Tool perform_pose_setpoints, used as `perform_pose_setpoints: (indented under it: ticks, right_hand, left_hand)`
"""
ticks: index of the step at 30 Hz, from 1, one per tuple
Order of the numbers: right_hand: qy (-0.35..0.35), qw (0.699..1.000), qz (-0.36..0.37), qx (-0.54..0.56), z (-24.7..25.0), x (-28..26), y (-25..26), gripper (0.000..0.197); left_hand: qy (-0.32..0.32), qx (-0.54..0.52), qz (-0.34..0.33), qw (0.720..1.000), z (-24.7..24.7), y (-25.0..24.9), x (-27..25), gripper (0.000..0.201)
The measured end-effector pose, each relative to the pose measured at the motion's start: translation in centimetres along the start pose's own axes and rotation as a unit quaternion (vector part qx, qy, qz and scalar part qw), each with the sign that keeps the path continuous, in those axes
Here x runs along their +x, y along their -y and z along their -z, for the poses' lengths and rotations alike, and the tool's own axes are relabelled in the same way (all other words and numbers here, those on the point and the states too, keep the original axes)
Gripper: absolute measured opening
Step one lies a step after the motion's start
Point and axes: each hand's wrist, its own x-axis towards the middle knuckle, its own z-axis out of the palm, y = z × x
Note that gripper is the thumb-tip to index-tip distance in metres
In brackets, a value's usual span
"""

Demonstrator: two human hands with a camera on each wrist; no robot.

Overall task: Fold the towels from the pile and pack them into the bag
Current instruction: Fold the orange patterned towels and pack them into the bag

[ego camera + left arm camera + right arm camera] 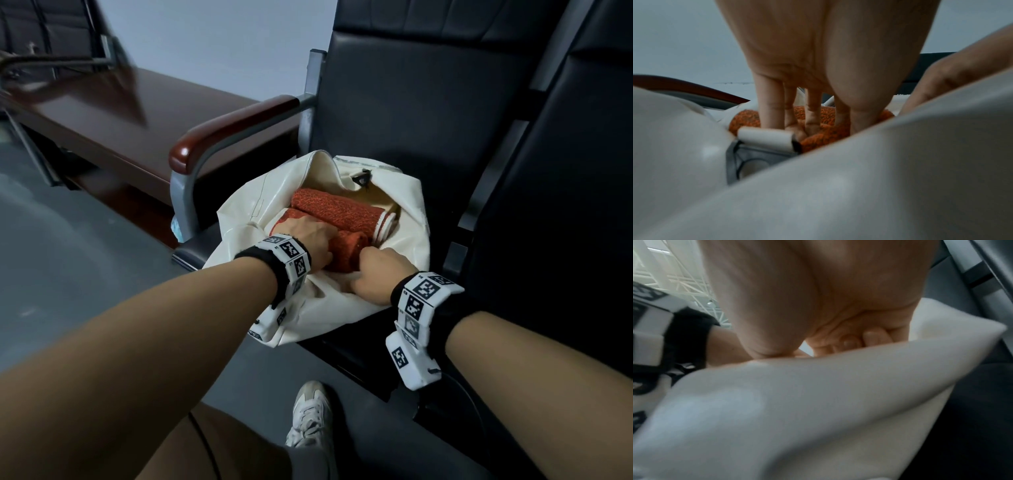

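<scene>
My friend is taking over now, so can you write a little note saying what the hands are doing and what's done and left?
Left hand: fingers straight, pressing a rolled orange terry towel down inside the open cream zip bag on the black padded seat.
Right hand: grips the bag's near edge, holding it open.
Done: at least two orange towels lie packed in the bag.
Left: settle this towel; the pile is not in view, so check for more.

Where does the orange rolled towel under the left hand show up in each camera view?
Head: orange rolled towel centre frame, inside the cream bag, under the left hand.
Left wrist: mid-frame, beneath the fingers.
Right wrist: not visible.
Shared landmark: the cream bag's fabric.
</scene>
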Motion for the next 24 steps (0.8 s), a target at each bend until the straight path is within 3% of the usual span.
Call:
perform_pose_setpoints:
  ticks: [3, 6, 8, 11, 16, 20, 24]
  right_hand:
    - [0.006, 0.999, 0.042, 0.002, 0.6, -0.9, -0.1, 0.018]
    - [0.002, 0.996, 0.059, 0.06, 1.6, -1.5, -0.2, 0.048]
    - [-0.014, 0.995, 0.063, 0.07, 2.0, -1.8, 0.0, 0.054]
    - [-0.041, 0.997, 0.052, 0.051, 2.0, -1.9, 0.3, 0.027]
    - [-0.057, 0.997, 0.026, 0.041, 2.3, -2.6, 0.8, 0.023]
    - [-0.106, 0.992, 0.04, 0.06, 3.3, -3.7, 1.1, 0.021]
    - [-0.143, 0.987, 0.051, 0.05, 4.4, -5.3, 0.6, 0.027]
  left_hand:
    - [0.002, 0.005, -0.01, 1.0, 0.0, -0.1, -0.1, 0.025]
    - [0.03, 0.009, -0.016, 0.999, 0.3, 0.1, -0.3, 0.026]
    - [0.049, 0.02, -0.016, 0.998, 0.9, 0.2, -0.5, 0.024]
    - [0.052, 0.053, -0.012, 0.997, 1.8, 0.0, -1.4, 0.026]
    - [0.045, 0.069, 0.007, 0.997, 2.6, -0.3, -2.7, 0.03]
    - [0.009, 0.064, 0.021, 0.998, 4.0, -1.4, -3.6, 0.037]
    - [-0.042, 0.036, -0.022, 0.998, 6.3, -4.8, -4.4, 0.032]
